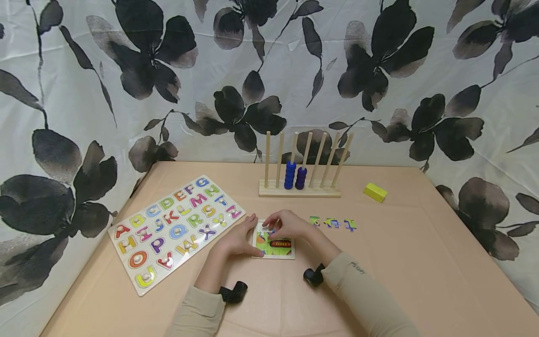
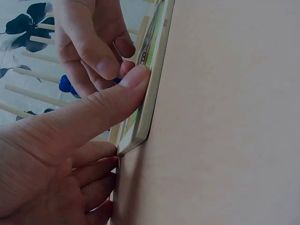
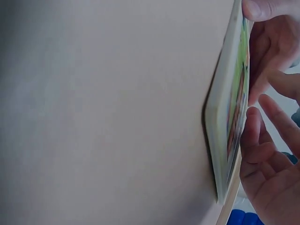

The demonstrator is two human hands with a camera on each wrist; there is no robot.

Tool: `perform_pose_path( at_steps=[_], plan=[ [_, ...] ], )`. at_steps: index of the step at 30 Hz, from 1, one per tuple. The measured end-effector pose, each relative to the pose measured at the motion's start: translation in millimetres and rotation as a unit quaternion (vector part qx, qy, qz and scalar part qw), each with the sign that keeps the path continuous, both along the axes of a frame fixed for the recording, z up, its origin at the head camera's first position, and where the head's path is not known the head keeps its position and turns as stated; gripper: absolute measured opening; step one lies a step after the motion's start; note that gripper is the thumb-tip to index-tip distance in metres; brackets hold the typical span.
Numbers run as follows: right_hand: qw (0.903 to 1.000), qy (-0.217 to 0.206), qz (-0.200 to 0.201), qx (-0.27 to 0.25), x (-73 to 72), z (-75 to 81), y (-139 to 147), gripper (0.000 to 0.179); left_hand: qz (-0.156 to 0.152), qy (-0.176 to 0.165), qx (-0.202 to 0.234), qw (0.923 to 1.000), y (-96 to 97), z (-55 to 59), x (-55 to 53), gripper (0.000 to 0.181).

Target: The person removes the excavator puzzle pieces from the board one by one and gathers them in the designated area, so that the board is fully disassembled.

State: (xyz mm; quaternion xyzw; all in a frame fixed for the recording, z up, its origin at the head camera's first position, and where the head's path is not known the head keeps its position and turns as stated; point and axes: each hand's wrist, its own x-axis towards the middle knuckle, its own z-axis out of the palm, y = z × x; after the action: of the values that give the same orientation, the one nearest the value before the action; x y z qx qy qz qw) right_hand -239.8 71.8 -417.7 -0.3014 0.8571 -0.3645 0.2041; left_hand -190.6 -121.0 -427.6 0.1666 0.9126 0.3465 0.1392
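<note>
A small rectangular puzzle board (image 1: pixel 280 256) lies on the table, with a long reddish-brown shape pictured on green. My left hand (image 1: pixel 234 238) holds it at the left side; the thumb (image 2: pixel 133 79) presses on the picture near the front edge while the other fingers touch the side edge. Over the upper part of the board is my right hand (image 1: pixel 290 225). Its bent fingers (image 3: pixel 255 152) touch the picture, the thumb stands apart from them, and no held piece shows. Some of the board is hidden beneath this hand. To its right lie small colourful puzzle pieces (image 1: pixel 331 223).
A white alphabet board (image 1: pixel 168 234) with coloured letters lies slanted at the left. Behind the hands stands a wooden peg rack (image 1: pixel 299 192) with blue beads (image 1: pixel 289 175) and purple beads (image 1: pixel 301 178). A yellow block (image 1: pixel 375 192) sits at the right, and a floral cloth (image 1: pixel 303 70) hangs behind.
</note>
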Motion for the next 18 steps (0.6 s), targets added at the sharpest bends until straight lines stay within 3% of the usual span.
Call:
perform_pose_path(
  at_steps=[9, 18],
  plan=[
    [0.9992, -0.021, -0.013, 0.031, 2.1, 1.2, -9, 0.028, 0.001, -0.003, 0.009, 1.0, -0.5, -0.4, 0.0, 0.097],
    [0.9978, 0.011, -0.01, 0.064, 3.6, 0.5, -14, 0.022, -0.004, 0.0, 0.005, 1.0, -1.1, -1.7, -1.0, 0.098]
  ],
)
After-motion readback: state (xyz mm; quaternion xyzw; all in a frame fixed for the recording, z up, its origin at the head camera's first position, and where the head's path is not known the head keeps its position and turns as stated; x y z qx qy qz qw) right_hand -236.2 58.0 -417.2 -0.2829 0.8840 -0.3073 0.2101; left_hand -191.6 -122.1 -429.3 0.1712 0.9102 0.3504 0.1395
